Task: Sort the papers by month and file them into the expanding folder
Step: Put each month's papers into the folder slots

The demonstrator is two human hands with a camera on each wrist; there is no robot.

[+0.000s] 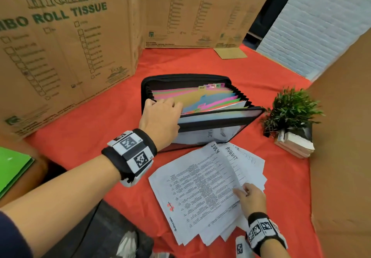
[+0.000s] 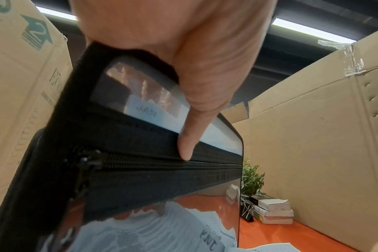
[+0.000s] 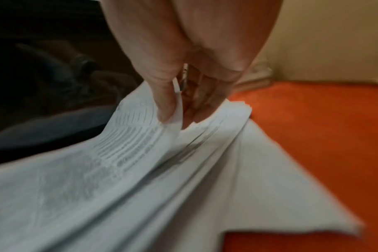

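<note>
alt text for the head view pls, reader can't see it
A left hand grips the front flap of an open folder with coloured tabbed dividers, while the right hand pinches the top sheet, marked JULY, of a paper stack on a red tablecloth.

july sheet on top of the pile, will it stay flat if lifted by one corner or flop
Likely flops: the July sheet is one thin page, its edge already curling in the right hand. Probably light. It may drag the loose, fanned pile askew.

Potted plant beside stacked books, cardboard boxes behind
</note>
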